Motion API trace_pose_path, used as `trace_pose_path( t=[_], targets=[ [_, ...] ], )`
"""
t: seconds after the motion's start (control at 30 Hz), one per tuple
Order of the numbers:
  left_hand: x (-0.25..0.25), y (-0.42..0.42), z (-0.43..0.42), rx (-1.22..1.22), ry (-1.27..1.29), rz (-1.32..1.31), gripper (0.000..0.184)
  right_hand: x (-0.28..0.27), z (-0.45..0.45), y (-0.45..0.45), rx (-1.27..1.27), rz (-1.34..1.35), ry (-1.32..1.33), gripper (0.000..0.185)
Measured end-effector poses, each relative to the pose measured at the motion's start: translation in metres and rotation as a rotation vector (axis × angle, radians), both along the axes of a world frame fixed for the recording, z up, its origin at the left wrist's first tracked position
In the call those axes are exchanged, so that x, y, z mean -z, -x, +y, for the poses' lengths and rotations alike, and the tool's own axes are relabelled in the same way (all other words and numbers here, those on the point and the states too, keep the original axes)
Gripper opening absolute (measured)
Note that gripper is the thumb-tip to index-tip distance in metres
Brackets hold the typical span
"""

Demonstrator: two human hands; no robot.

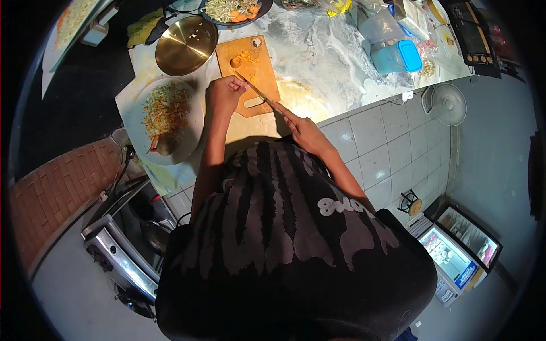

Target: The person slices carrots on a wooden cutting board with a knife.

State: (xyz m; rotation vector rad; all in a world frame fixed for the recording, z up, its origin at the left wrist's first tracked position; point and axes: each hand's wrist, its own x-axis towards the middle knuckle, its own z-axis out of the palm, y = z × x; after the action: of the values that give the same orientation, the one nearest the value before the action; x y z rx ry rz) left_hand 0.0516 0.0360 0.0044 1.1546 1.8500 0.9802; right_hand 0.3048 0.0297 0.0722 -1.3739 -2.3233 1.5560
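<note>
My right hand point(307, 134) is closed around the handle of a knife point(257, 91), whose blade slants up and left over the wooden cutting board point(265, 74). Beside the blade, at the board's left edge, my left hand point(227, 92) has its fingers curled together; what they hold, if anything, is too small to make out. Just beyond the knife tip lie chopped orange pieces point(248, 57) and a rounded orange-brown chunk point(235, 62). A small pale, round item point(256, 42) rests near the board's far end.
Left of the board stand a white plate point(196, 122) of shredded vegetables and a round gold-coloured metal pan or lid point(181, 48). Behind is a dark pan point(265, 8) with sprouts and carrot slices. A blue-lidded container point(392, 58) sits right, and a fan point(449, 104) beyond the counter.
</note>
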Motion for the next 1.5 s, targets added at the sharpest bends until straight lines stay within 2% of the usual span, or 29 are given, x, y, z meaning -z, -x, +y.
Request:
trace_pose_path(
  t=[0.07,0.13,0.27,0.37,0.47,0.57,0.63,0.77,0.83,0.93,1.27,1.3,1.37,1.43,1.5],
  targets=[
    [-0.003,0.001,0.000,-0.008,0.023,0.022,0.012,0.002,-0.002,0.002,-0.006,-0.091,-0.044,0.066],
    [0.001,0.003,-0.001,-0.001,-0.027,-0.058,0.013,0.007,-0.004,0.001,-0.018,-0.085,-0.118,0.066],
    [-0.001,0.001,0.000,-0.005,0.001,-0.025,0.014,0.005,-0.004,0.002,-0.020,-0.139,-0.239,0.066],
    [-0.001,0.001,0.000,-0.005,0.035,0.008,0.015,0.010,-0.001,0.000,-0.022,-0.132,-0.296,0.064],
    [0.005,0.001,-0.001,-0.029,-0.036,0.008,0.017,0.005,0.002,-0.003,-0.037,-0.079,-0.343,0.062],
    [0.000,-0.008,0.001,-0.079,-0.051,0.067,0.017,-0.003,0.009,-0.009,-0.041,-0.096,-0.354,0.058],
    [-0.008,-0.017,0.003,-0.129,0.085,0.282,0.026,-0.004,0.015,-0.014,-0.033,-0.100,-0.347,0.057],
    [-0.008,-0.030,0.008,-0.182,0.078,0.438,0.033,-0.001,0.023,-0.024,0.005,-0.069,-0.384,0.052],
    [-0.005,-0.031,0.011,-0.169,-0.028,0.537,0.033,-0.006,0.028,-0.026,0.024,-0.072,-0.371,0.051],
    [-0.006,-0.036,0.019,-0.155,-0.118,0.552,0.030,-0.006,0.031,-0.032,0.072,-0.053,-0.364,0.047],
    [-0.006,-0.040,0.024,-0.095,-0.226,0.564,0.018,-0.016,0.027,-0.043,0.145,-0.037,-0.249,0.042],
    [-0.006,-0.039,0.019,-0.095,-0.249,0.502,0.017,-0.011,0.027,-0.046,0.145,-0.035,-0.250,0.042],
    [-0.009,-0.031,0.015,-0.095,-0.271,0.442,0.018,0.001,0.026,-0.049,0.184,-0.008,-0.189,0.042],
    [-0.011,-0.015,0.019,-0.164,-0.482,0.584,0.025,-0.003,0.023,-0.047,0.184,-0.002,-0.191,0.042],
    [-0.016,-0.007,0.026,-0.176,-0.472,0.657,0.028,-0.006,0.021,-0.045,0.183,0.002,-0.194,0.044]
  ],
)
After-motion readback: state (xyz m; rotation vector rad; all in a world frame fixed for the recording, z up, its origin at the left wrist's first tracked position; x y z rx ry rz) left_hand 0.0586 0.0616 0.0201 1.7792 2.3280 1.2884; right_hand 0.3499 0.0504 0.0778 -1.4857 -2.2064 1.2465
